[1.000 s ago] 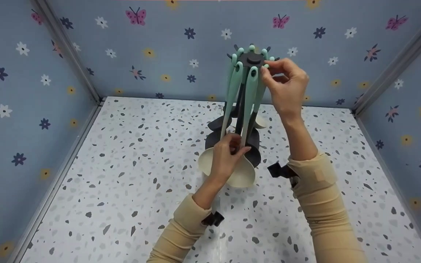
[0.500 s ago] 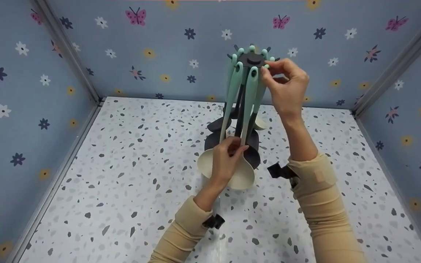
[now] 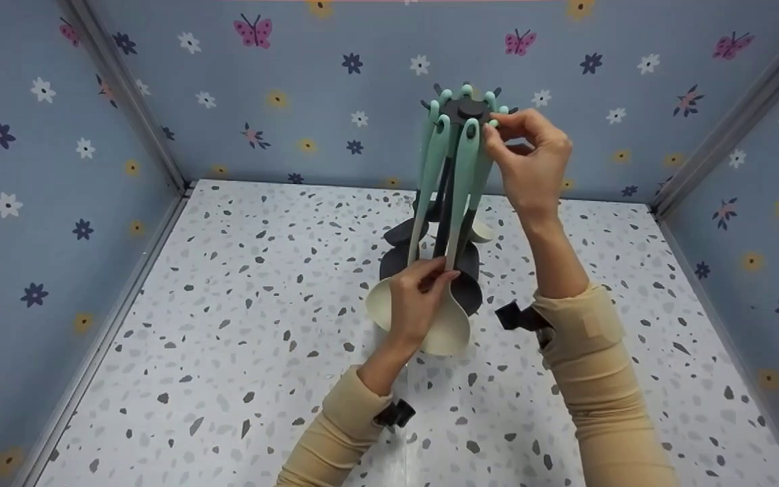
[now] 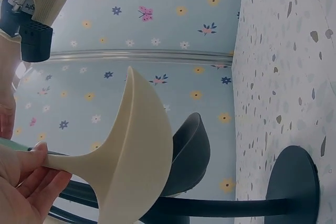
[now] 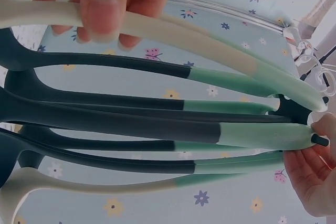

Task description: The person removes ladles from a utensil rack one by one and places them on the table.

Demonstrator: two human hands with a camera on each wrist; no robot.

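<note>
My left hand (image 3: 416, 297) pinches the shaft of a cream ladle (image 3: 448, 325) just above its bowl. The ladle's mint-green handle (image 3: 464, 159) runs up to a hook of the dark utensil rack (image 3: 468, 109). In the left wrist view the deep ladle bowl (image 4: 142, 145) tilts outward beside the rack. My right hand (image 3: 535, 152) pinches the rack's top edge at one hook, where a green handle end sits between thumb and fingers. The right wrist view shows that hand (image 5: 315, 177) around the hook end of a dark utensil with a green handle (image 5: 262, 135).
Other utensils hang around the rack, among them a second cream one (image 3: 380, 301) and a dark one (image 3: 467, 291). The rack's round dark base (image 4: 294, 187) stands on the speckled white tabletop (image 3: 261, 325). Blue flowered panels (image 3: 356, 135) enclose the back and sides.
My left hand has drawn the ladle's bowl slightly toward me, and the handle's top end has risen a little at its hook. The right hand stays in place.
</note>
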